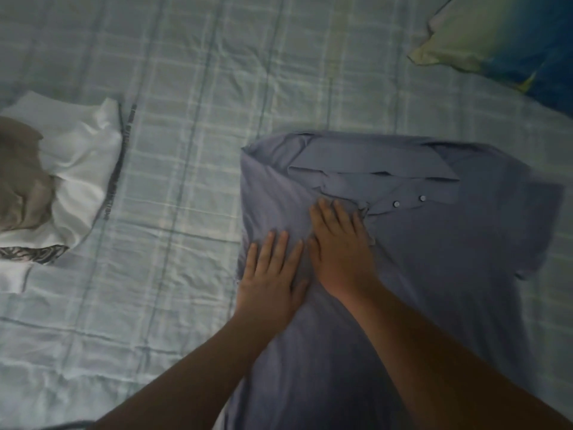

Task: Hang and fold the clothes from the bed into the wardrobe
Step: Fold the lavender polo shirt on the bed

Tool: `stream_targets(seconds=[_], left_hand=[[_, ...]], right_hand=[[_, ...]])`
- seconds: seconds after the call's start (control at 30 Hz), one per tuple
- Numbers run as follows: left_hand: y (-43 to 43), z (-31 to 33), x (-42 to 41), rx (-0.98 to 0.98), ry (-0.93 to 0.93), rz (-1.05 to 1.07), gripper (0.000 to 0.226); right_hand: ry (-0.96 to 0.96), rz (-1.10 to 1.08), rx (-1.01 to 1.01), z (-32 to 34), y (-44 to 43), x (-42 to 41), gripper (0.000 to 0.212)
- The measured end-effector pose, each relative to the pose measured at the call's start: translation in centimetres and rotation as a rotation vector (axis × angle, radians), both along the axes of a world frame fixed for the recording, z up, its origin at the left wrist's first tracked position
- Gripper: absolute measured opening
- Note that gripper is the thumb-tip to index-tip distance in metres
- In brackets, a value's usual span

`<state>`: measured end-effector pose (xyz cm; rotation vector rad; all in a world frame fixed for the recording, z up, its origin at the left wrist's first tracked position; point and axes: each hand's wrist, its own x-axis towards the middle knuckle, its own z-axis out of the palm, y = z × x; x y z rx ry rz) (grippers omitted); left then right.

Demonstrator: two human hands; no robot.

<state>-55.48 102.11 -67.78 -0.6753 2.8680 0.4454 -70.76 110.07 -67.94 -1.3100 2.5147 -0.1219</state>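
Pressing flat on a blue-grey shirt [449, 259], the left hand [269, 274] and right hand [338, 243] lie side by side with fingers straight, grasping nothing. The shirt is spread on the checked bed sheet [186, 150], centre-right of the frame. A white garment [77, 169] and a tan one [21, 181] are heaped at the left edge; a pillow [496, 35] sits upper right.

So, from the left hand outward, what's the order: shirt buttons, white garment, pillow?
1. Shirt buttons, just right of the left hand.
2. White garment, at the left edge.
3. Pillow, top right corner.
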Motion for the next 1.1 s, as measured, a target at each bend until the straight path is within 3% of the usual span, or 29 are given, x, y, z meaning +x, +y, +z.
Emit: stream_targets(seconds=[0.13,0.3,0.37,0.5,0.57,0.77,0.9,1.0,1.1], left_hand=[[1.3,1.6,-1.8,0.009,0.013,0.065,0.061],[6.2,4.9,-9.0,0.124,0.06,-0.001,0.06],[8.5,5.4,-12.9,0.181,0.089,-0.036,0.059],[13.0,4.7,-21.1,0.222,0.124,-0.221,0.059],[14.8,4.0,-25.3,0.219,0.145,-0.298,0.06],[17.2,0.9,-33.8,0.071,0.041,-0.324,0.065],[17.7,0.0,-34.2,0.108,0.084,-0.279,0.062],[17.5,-0.2,-34.0,0.155,0.141,-0.232,0.06],[17.5,-0.4,-33.7,0.153,0.17,-0.231,0.059]], right_hand=[[-0.107,-0.046,-0.225,1.8,1.9,-1.3,0.051],[-0.143,-0.33,-0.377,5.0,9.3,-6.5,0.05],[-0.096,-0.522,-0.413,5.3,13.3,-9.5,0.047],[-0.179,-1.098,-0.453,5.0,21.5,-16.5,0.034],[-0.23,-1.227,-0.413,4.6,24.3,-18.9,0.04],[-0.307,-1.195,-0.414,3.1,24.5,-22.9,0.044],[-0.235,-1.166,-0.438,3.0,22.7,-26.1,0.041],[-0.321,-1.08,-0.372,2.6,21.8,-28.1,0.025],[-0.379,-1.092,-0.447,2.9,21.8,-28.6,0.021]])
